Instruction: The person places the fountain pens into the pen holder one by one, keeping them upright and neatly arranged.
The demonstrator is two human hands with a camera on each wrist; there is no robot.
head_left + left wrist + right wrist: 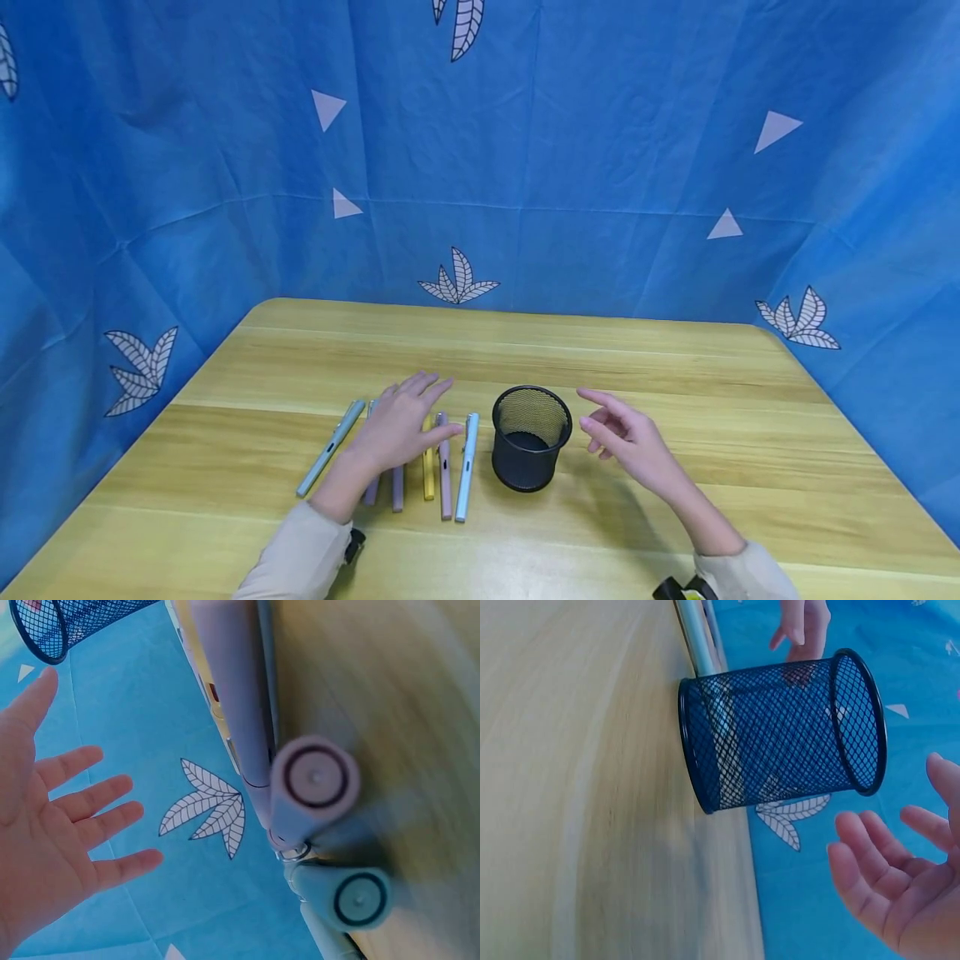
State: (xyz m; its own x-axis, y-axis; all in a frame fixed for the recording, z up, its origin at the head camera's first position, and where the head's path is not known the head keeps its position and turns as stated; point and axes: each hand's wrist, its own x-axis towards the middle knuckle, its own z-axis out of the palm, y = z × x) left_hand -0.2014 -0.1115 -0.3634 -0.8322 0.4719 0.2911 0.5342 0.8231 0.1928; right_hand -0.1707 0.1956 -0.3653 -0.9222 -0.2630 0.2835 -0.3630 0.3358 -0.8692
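My left hand (403, 423) hovers palm down with spread fingers above a row of capped pens and holds nothing. It partly hides two purple pens, one of them the purple pen (397, 490), and the top of a yellow pen (428, 477). To its right lie a lilac pen (445, 475) and a light blue pen (467, 471); a teal pen (331, 448) lies slanted on the left. A black mesh pen cup (525, 471) stands upright with nothing in it. Just right of the cup, my right hand (630, 442) is raised with loosely bent fingers, apart from it.
The wooden table (600, 354) has rounded far corners. A blue curtain (600, 150) with leaf and triangle prints hangs behind and at both sides of it. Dark wrist straps, one being the right strap (678, 588), sit at the sleeves.
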